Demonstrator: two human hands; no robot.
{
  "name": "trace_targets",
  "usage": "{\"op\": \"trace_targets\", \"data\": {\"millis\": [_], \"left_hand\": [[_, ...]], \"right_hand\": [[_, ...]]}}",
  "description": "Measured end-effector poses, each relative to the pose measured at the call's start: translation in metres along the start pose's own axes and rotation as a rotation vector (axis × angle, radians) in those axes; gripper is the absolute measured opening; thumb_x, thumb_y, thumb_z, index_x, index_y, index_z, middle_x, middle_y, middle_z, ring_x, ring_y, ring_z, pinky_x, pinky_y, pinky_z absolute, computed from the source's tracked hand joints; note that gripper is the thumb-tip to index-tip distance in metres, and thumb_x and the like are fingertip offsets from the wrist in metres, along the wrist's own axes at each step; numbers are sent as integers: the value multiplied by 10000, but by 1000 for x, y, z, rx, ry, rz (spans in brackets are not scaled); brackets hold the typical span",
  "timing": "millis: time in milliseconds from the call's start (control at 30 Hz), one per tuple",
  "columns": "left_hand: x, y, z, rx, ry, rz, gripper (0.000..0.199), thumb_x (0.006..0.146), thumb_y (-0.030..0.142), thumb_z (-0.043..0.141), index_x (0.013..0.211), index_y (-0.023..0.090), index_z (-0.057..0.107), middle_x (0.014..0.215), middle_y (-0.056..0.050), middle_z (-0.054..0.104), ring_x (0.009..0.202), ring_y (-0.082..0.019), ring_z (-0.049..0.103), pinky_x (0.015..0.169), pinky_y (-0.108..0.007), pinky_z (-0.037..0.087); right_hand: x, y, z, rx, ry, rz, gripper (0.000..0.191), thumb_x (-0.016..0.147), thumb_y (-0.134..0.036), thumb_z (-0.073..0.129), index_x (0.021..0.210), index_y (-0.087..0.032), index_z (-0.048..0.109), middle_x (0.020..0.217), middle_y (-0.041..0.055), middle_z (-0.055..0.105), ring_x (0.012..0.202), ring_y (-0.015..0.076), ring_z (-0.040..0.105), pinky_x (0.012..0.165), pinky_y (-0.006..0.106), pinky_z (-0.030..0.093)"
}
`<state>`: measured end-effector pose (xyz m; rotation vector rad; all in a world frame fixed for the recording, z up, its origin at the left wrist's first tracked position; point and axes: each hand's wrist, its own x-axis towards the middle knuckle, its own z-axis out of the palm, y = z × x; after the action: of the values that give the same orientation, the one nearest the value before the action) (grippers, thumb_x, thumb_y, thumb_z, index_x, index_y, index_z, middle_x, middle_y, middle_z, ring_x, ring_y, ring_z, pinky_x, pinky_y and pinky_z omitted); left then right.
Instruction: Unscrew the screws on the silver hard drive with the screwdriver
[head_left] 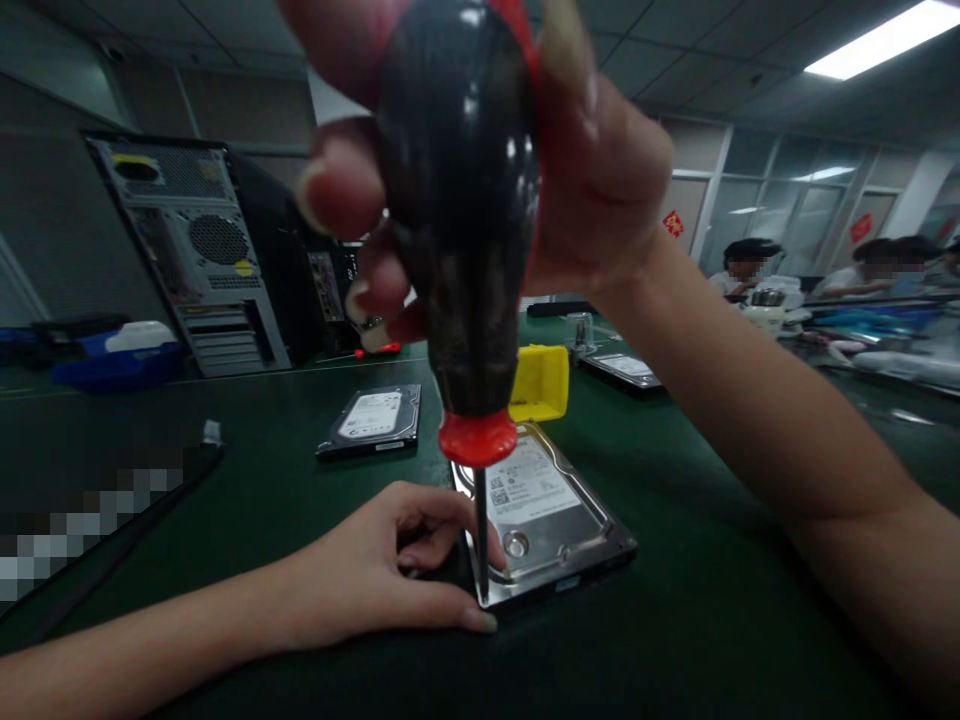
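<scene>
My right hand [600, 180] is wrapped round the black and red handle of a screwdriver [465, 220], which stands upright close to the camera. Its tip meets the near left corner of a silver hard drive [555, 500] lying label up on the green table. My left hand [420, 560] is at that same corner, with the thumb on the near edge and the index finger on the top face beside the shaft, holding the drive. Just behind the drive, a yellow container [546, 382] lies with its opening toward me, small dark bits inside.
Another hard drive [375, 415] lies left of centre, and a further one [626, 368] at the back right. A computer case [210, 250] stands back left beside a blue tray [120, 368]. A black cable [135, 530] crosses the left side. People [750, 265] sit far right.
</scene>
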<state>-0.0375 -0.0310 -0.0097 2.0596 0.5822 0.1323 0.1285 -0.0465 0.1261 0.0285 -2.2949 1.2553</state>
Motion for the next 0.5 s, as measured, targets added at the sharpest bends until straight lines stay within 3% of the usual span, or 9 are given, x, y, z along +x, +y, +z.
{"op": "trace_targets", "data": {"millis": [67,167,333,433,467,500], "left_hand": [[0,-2,0,0,0,18,314,665,356,772,913,203,655,675,73,366,580,-99,295,529,-212,239],[0,-3,0,7,3,27,324,666,375,772,915,205,652,676,75,363,582,-99,294,526,-209,241],[0,-5,0,10,2,24,328,667,385,771,912,205,650,657,80,338,574,-99,286,527,-209,244],[1,-6,0,4,6,22,335,669,399,769,916,207,648,656,81,336,563,-95,280,519,-210,235],[2,-6,0,1,10,21,336,668,398,769,915,204,648,657,81,339,560,-94,278,517,-210,233],[2,-6,-1,0,9,18,336,666,394,769,913,201,648,660,80,343,558,-94,277,516,-210,233]], "right_hand": [[0,1,-8,24,-112,6,386,778,-389,216,973,-134,430,803,-56,546,892,98,612,787,181,506],[0,0,-14,22,-173,30,405,828,-297,113,1061,-136,403,851,-52,521,898,60,605,854,245,488],[-3,-4,-6,46,-160,7,243,872,-163,151,1020,-117,337,735,-68,493,794,9,586,851,179,499],[-4,-6,0,-41,-118,-40,140,839,-90,231,976,-113,250,778,-75,502,835,18,581,867,215,507],[-4,-7,1,-77,-44,-122,134,836,-112,262,969,-111,243,828,-72,503,837,22,577,857,225,512],[-3,-9,2,-119,20,-112,153,818,-79,233,969,-102,248,888,-68,496,851,1,567,896,205,491]]}}
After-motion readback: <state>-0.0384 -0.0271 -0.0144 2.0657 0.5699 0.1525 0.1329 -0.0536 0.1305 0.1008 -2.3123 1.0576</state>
